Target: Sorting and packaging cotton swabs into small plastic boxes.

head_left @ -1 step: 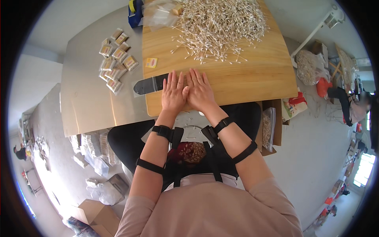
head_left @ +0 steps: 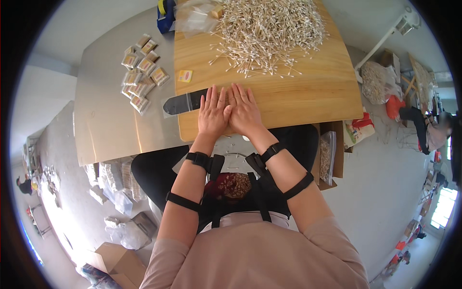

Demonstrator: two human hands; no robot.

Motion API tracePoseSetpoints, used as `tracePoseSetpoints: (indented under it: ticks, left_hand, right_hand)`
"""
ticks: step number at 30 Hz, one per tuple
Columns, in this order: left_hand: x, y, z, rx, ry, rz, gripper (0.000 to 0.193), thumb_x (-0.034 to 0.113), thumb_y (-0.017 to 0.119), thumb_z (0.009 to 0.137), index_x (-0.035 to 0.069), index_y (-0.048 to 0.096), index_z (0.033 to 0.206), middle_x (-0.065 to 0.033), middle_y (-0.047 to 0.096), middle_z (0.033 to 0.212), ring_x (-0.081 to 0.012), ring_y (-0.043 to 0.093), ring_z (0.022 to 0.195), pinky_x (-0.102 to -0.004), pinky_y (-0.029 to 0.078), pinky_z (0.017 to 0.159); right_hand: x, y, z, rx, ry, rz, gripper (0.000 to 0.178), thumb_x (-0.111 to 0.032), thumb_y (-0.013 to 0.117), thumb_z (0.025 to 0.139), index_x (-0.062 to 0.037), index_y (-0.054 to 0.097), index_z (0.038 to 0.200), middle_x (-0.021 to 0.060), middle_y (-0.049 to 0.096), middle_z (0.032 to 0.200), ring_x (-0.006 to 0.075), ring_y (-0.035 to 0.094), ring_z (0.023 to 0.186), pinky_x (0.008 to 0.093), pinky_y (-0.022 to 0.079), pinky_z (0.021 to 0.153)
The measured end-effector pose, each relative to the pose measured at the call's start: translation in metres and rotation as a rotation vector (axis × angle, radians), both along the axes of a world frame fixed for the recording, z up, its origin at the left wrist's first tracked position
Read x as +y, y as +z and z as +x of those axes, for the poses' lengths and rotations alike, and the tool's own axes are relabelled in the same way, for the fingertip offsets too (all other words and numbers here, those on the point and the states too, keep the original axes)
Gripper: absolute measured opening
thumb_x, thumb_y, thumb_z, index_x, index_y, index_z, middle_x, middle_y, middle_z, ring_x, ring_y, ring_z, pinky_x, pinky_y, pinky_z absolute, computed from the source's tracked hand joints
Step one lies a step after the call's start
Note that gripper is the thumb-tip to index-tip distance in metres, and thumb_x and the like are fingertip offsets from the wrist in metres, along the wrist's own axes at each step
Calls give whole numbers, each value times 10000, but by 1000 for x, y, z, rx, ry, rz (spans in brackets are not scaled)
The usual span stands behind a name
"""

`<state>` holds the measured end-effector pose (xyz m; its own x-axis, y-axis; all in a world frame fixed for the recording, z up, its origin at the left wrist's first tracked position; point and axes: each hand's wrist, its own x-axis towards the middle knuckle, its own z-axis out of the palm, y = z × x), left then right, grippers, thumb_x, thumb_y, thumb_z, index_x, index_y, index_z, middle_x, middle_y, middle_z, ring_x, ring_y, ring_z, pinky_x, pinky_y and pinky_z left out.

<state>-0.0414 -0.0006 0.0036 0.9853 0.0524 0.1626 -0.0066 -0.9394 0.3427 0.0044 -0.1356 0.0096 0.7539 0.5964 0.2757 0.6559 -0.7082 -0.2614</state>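
My left hand (head_left: 213, 114) and my right hand (head_left: 244, 110) lie flat side by side near the front edge of the wooden board (head_left: 313, 96), fingers stretched out and pointing away from me. Between the fingers of both hands shows a row of thin brown sticks (head_left: 223, 98); the palms and fingers hide the rest of them. Next to my left fingers is a dark, round-ended strip (head_left: 180, 104) with clear plastic around it, reaching past the board's left edge. A small yellow and white card (head_left: 185, 76) rests just beyond that strip.
A large heap of cotton swabs (head_left: 269, 33) covers the far part of the board. Clear plastic bags (head_left: 195, 18) and a blue tape dispenser (head_left: 165, 17) are at the far left. Several small packs of swabs (head_left: 139, 86) sit on the metal table (head_left: 103, 130).
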Motion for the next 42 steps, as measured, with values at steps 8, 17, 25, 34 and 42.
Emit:
tracePoseSetpoints:
  ticks: [8,17,25,34,42]
  left_hand:
    - [2,-5,1,2,9,-11,669,508,303,1019,56,325,1511,-171,239,1595,-311,202,1486,-463,166,1203]
    - [1,-8,0,-8,27,44,648,477,290,1025,43,328,1505,-161,282,1579,-295,231,1478,-461,184,1199]
    - [-3,-3,1,23,57,38,623,444,308,1026,42,338,1501,-141,286,1583,-264,225,1483,-431,159,1213]
    - [-4,1,5,19,75,77,571,339,395,1008,26,360,1484,-131,316,1572,-251,251,1474,-423,177,1212]
    - [-4,-1,-4,29,75,88,575,330,421,996,20,369,1477,-141,326,1564,-262,259,1470,-427,185,1209]
  right_hand:
    - [4,-5,1,16,-11,-52,569,-294,355,974,20,420,1444,197,385,1520,312,296,1451,490,157,1204]
    - [4,-2,-2,48,-7,-59,578,-307,324,987,20,392,1459,204,361,1533,309,281,1459,475,136,1210]
    - [-13,-5,5,171,-110,439,527,-122,501,952,30,371,1440,227,425,1461,357,388,1374,448,301,1149]
    - [-28,0,12,212,-253,815,587,-35,533,950,26,276,1473,248,461,1375,364,488,1254,418,418,1057]
    - [-25,-1,2,244,-255,710,650,-2,555,921,28,238,1488,245,471,1362,355,518,1222,429,425,1044]
